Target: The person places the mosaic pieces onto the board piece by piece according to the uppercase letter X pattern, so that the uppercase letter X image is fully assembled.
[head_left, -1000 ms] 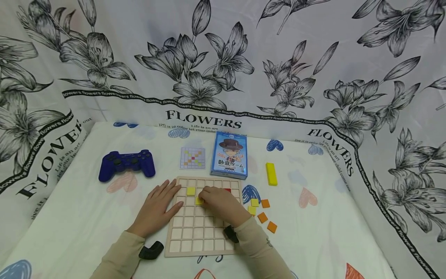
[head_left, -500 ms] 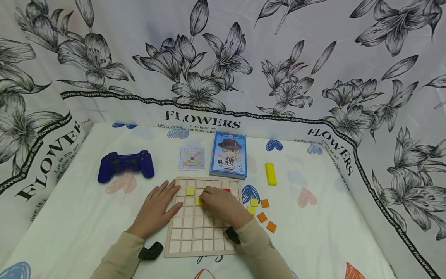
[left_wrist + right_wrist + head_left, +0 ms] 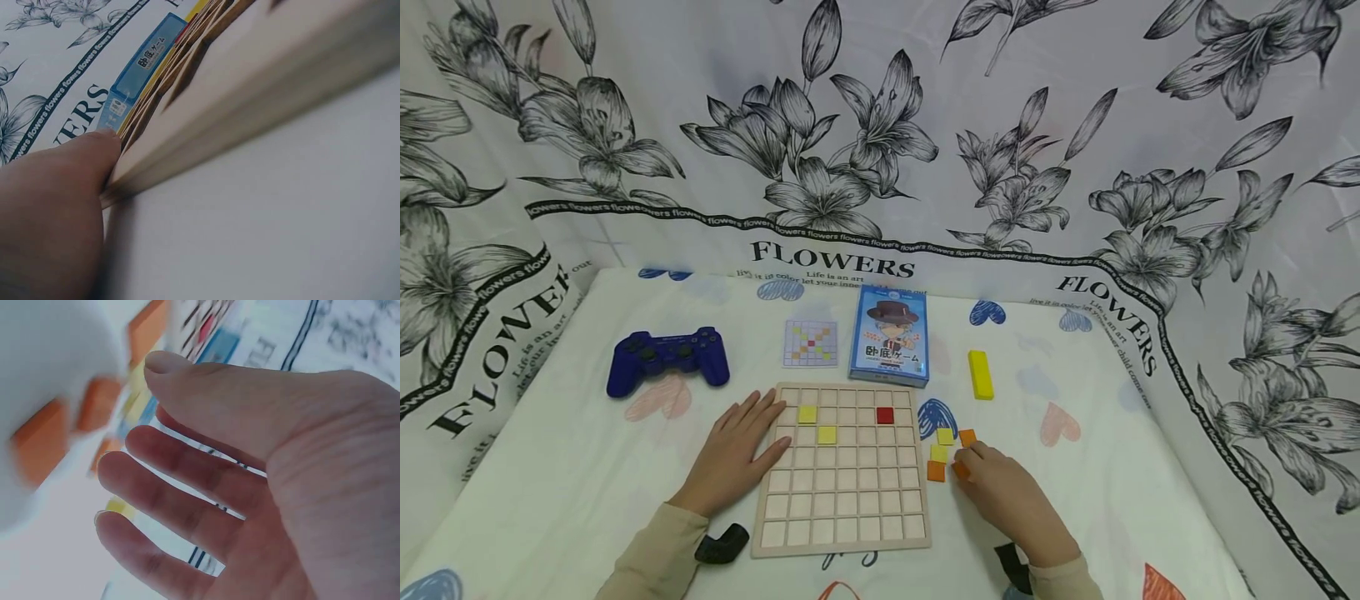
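Observation:
My left hand (image 3: 733, 458) rests at the left edge of a wooden grid board (image 3: 842, 529), its fingers straight; the left wrist view shows the thumb (image 3: 87, 156) against the board's edge. Two yellow tiles (image 3: 807, 414) and a red tile (image 3: 885, 415) sit in the board's upper cells. Right of the board, my right hand (image 3: 1011, 500) is over loose orange tiles (image 3: 936, 471), its fingertips at one partly covered orange tile (image 3: 961, 471). In the right wrist view, relaxed fingers hold nothing, with several orange tiles (image 3: 40, 440) beyond the fingertips.
Two loose yellow tiles (image 3: 939, 453) lie beside the board. A yellow bar (image 3: 981, 375) is farther back. Behind the board are a blue game box (image 3: 889, 337) and a card with a coloured grid (image 3: 810, 343). A blue game controller (image 3: 667, 360) lies at left.
My right hand has left the yellow tile in its board cell and moved right to the loose orange tiles. An orange tile beside the board has come into view. My left hand stays in place.

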Action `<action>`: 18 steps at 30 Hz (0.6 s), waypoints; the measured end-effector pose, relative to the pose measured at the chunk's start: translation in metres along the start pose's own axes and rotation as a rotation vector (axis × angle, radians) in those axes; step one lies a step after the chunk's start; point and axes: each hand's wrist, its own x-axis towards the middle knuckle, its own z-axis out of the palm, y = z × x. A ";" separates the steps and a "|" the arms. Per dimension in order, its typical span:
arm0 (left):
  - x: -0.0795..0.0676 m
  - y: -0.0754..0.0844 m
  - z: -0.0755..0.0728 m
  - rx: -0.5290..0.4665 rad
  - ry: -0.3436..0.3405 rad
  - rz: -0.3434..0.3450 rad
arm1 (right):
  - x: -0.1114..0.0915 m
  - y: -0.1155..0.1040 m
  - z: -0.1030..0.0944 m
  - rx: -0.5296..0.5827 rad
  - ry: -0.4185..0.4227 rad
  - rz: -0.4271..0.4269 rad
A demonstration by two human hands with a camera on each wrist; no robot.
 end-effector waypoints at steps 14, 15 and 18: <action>-0.001 -0.002 0.000 -0.007 -0.002 -0.005 | -0.033 0.018 0.018 0.112 -0.093 0.242; 0.000 -0.002 0.000 -0.008 0.000 -0.004 | -0.033 0.018 0.019 0.110 -0.083 0.239; 0.000 -0.001 0.001 -0.015 0.002 -0.001 | -0.034 0.019 0.020 0.104 -0.059 0.229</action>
